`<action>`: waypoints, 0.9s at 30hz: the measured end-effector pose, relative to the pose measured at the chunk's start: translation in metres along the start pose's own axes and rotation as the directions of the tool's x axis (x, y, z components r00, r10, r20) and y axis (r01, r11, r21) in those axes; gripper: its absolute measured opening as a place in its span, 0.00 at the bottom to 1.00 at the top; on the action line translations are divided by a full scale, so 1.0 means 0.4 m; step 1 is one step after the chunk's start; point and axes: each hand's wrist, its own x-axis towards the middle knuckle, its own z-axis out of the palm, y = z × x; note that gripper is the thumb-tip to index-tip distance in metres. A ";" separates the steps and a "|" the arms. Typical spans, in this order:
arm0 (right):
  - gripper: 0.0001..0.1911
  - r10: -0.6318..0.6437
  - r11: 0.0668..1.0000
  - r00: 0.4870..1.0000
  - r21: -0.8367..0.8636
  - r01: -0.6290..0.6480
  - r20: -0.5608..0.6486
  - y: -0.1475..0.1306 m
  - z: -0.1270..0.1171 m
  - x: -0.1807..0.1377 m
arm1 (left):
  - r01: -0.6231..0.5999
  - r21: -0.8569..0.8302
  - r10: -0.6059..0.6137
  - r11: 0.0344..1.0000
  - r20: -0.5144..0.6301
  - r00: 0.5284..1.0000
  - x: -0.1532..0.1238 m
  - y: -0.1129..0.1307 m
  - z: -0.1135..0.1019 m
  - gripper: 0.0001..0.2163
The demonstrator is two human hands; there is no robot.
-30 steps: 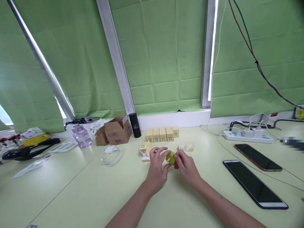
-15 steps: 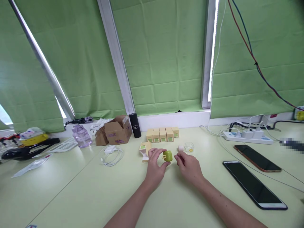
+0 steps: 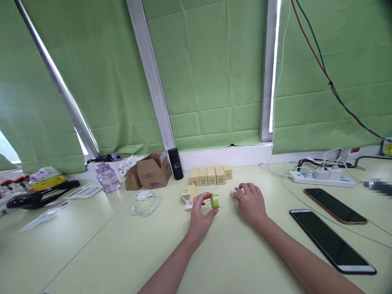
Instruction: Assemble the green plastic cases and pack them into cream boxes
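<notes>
My left hand (image 3: 200,212) pinches a small green round object (image 3: 214,201) between thumb and fingers, just above the table. An open beige carton (image 3: 188,195) lies right behind that hand. My right hand (image 3: 251,201) lies further right with its fingers curled over a small clear cup, which it hides; a small white piece (image 3: 234,192) sits at its fingertips. A row of several small beige boxes with green labels (image 3: 211,175) stands behind both hands.
Two phones (image 3: 333,241) (image 3: 335,199) lie at the right, a power strip (image 3: 321,176) with cables behind them. At the left stand a brown cardboard box (image 3: 151,174), a black cylinder (image 3: 175,163), a purple bottle (image 3: 107,177) and a white coiled cable (image 3: 146,202).
My right hand let go of the green object and moved right and back onto the clear cup. The left hand kept the green object and turned it.
</notes>
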 end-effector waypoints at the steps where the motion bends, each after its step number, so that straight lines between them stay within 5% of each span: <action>1: 0.14 -0.011 1.000 1.000 -0.022 0.011 0.023 -0.001 0.004 0.005 | 0.009 -0.016 -0.009 1.000 0.003 1.000 0.002 -0.002 -0.002 0.20; 12: 0.17 -0.027 0.992 0.992 -0.120 0.042 0.123 -0.018 0.032 0.047 | 0.066 -0.146 -0.058 0.987 0.056 0.997 0.003 -0.009 -0.007 0.21; 15: 0.16 0.000 1.000 0.999 -0.019 0.001 0.053 -0.027 0.020 0.044 | 0.061 -0.159 -0.052 0.985 0.057 0.997 0.007 -0.012 -0.005 0.22; 17: 0.11 0.117 0.975 0.993 0.193 -0.110 -0.025 -0.038 0.010 0.045 | 0.048 -0.157 -0.040 0.986 0.057 0.998 0.008 -0.011 -0.005 0.21; 19: 0.10 0.315 0.822 0.949 0.505 -0.262 -0.019 -0.055 -0.001 0.046 | 0.038 -0.150 -0.029 0.988 0.058 0.998 0.007 -0.009 -0.005 0.21; 21: 0.16 0.477 0.469 0.866 0.789 -0.396 0.150 -0.076 -0.011 0.043 | 0.034 -0.148 -0.025 0.988 0.062 0.998 0.006 -0.005 -0.006 0.20; 24: 0.24 0.462 0.288 0.843 0.853 -0.436 0.275 -0.105 -0.020 0.024 | 0.043 -0.163 -0.032 0.986 0.075 0.997 0.004 0.002 -0.006 0.20; 27: 0.22 0.375 -0.198 0.770 0.856 -0.477 0.516 -0.124 -0.023 -0.003 | 0.054 -0.186 -0.039 0.981 0.081 0.996 0.004 0.003 -0.006 0.20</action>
